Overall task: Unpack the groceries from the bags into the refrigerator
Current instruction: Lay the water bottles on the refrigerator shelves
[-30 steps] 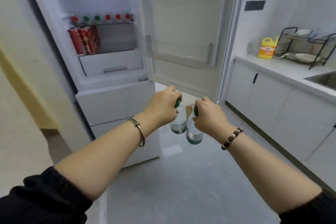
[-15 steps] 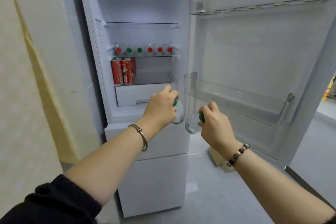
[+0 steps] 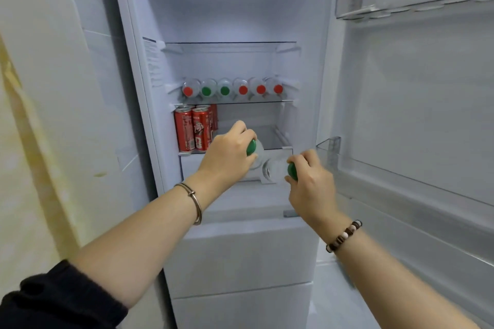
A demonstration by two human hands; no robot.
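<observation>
The refrigerator (image 3: pixel 227 21) stood open, filling the centre of the frame, its door (image 3: pixel 417 88) swung out to the right with clear door bins along it. Both bare arms reached in from the bottom of the frame towards the middle.

The left hand (image 3: pixel 227 152) was closed around the neck end of a clear water bottle (image 3: pixel 258 151) with a green cap, held on its side at the mouth of the lower shelf, just right of the red cans (image 3: pixel 193 129). The right hand (image 3: pixel 310 176) gripped a second green-capped bottle (image 3: pixel 275 169) the same way, lying sideways slightly lower and to the right, in front of the white drawer (image 3: pixel 189 165) below that shelf. The two bottles were just beside each other; whether they touched could not be told.

On the shelf above, in the centre of the frame, a row of six bottles (image 3: pixel 232 89) lay on their sides with caps facing out, four red and two green. The cans stood upright at the left end of the lower shelf.

A metal bangle (image 3: pixel 193 201) circled the left wrist and a beaded bracelet (image 3: pixel 343 235) the right.
</observation>
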